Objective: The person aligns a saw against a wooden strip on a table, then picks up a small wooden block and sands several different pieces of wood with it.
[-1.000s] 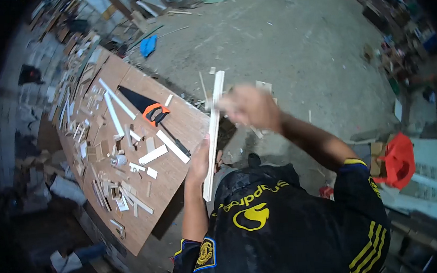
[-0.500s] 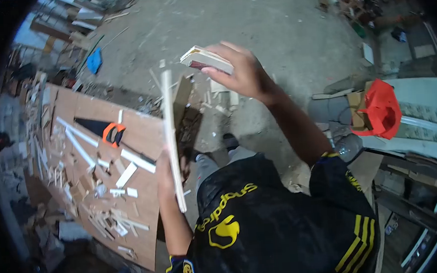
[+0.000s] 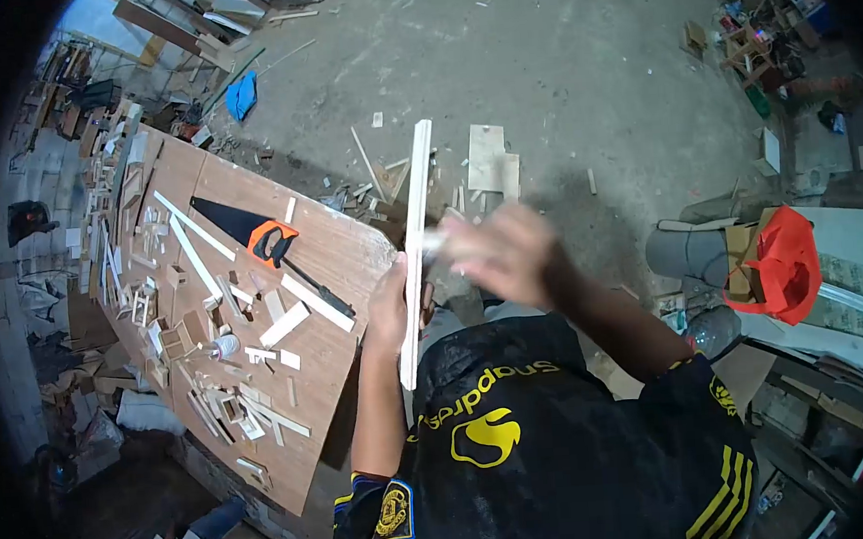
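A long, narrow strip of pale wood (image 3: 417, 260) stands nearly upright in front of me. My left hand (image 3: 388, 307) is closed around its lower half, beside the table edge. My right hand (image 3: 510, 255), smeared by motion, is at the strip's right side. Between its fingers and the strip shows the pale end of a small wooden block (image 3: 436, 241), mostly hidden by the hand. To the left, a handsaw (image 3: 272, 242) with black blade and orange-black handle lies on the wooden worktable (image 3: 335, 231).
White and pale wood offcuts (image 3: 285, 325) and small wooden frames (image 3: 231, 408) cover much of the table. Scraps and a flat board (image 3: 487, 157) lie on the floor ahead. At right, a red bag (image 3: 782, 268) sits by a cardboard box. A blue bag (image 3: 241, 96) lies farther off.
My right hand has come down and left with the block, from above and beyond the strip to its side. My left hand still grips the strip. The view has shifted.
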Demonstrator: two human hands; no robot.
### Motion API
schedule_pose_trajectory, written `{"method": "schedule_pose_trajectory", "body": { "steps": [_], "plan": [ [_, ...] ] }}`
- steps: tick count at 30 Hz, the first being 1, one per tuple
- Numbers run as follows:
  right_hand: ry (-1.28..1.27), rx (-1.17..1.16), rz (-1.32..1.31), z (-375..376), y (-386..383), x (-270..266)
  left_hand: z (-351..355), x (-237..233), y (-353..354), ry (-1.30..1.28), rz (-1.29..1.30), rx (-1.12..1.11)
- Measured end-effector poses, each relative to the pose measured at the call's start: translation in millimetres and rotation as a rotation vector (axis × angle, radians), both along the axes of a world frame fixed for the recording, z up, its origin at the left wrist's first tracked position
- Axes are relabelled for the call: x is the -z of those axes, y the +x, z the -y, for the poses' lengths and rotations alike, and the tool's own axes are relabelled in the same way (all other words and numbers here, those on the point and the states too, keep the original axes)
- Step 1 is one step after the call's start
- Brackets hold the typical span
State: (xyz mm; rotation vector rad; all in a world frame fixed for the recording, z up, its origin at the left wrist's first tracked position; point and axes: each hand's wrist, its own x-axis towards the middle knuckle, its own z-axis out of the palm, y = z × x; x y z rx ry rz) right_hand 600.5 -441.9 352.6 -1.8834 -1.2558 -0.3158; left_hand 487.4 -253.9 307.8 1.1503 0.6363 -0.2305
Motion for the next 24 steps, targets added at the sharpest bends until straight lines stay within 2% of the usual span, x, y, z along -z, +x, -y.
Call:
{"method": "schedule_pose_trajectory", "body": {
  "steps": [1,2,3,4,6,7,9,11,12,13,14,16,17,19,21,23,24],
  "plan": [
    [-0.041,-0.103,-0.039,-9.9,-9.5,-6.3,-1.2,4.1,-4.4,0.049,0.03,0.005],
    [-0.02,-0.191,0.054,-21.1,-6.6,-0.6,-3.2,8.1,-8.8,0.1,0.059,0.007],
    [-0.064,-0.082,0.199,-28.6,3.7,12.2,-4.0,-3.0,-7.6,-0.169,0.086,0.0],
    [-0.103,0.029,0.345,-35.4,19.9,21.2,-3.8,-18.2,-4.5,-0.223,0.045,-0.06],
    [-0.021,0.309,0.071,-53.7,63.9,13.0,-20.1,-15.0,-7.7,-0.103,0.04,0.017],
    [-0.015,0.289,0.084,-58.5,66.3,7.0,-23.2,-17.7,-11.3,-0.11,0.04,-0.015],
    [0.322,0.215,-0.04,-75.5,72.5,-13.1,-34.2,-21.9,-14.6,-0.206,0.061,-0.085],
    [0.298,-0.047,-0.016,-84.5,44.7,-14.2,-48.3,-24.2,-19.9,-0.28,0.083,-0.115],
    [0.27,-0.179,0.179,-92.4,28.9,-16.2,-56.0,-26.3,-22.7,-0.305,0.101,-0.09],
    [0.174,-0.22,0.219,-99.6,15.8,-21.4,-60.9,-34.1,-25.9,-0.295,0.115,-0.069],
    [0.076,-0.247,0.265,-105.9,12.3,-27.0,-67.4,-34.9,-24.9,-0.296,0.138,-0.065],
    [0.169,-0.019,0.36,-133.1,53.2,5.1,-80.7,-35.4,-20.6,-0.251,0.12,-0.053],
    [0.045,0.122,0.279,-138.3,78.6,7.9,-86.3,-30.2,-20.4,-0.199,0.138,-0.087],
    [-0.145,0.362,-0.138,-143.4,103.4,-1.8,-102.7,-11.0,-26.9,-0.153,0.167,-0.041],
    [0.275,0.272,-0.32,-145.9,104.3,-5.1,-115.9,-10.1,-30.6,-0.156,0.196,-0.054],
    [0.238,0.234,-0.396,-141.6,86.6,-10.3,-120.5,-15.2,-37.1,0.004,0.082,-0.208],
    [0.211,0.231,-0.47,-136.8,76.7,-11.0,-120.4,-22.8,-36.3,0.004,0.079,-0.233]
  ]
}}
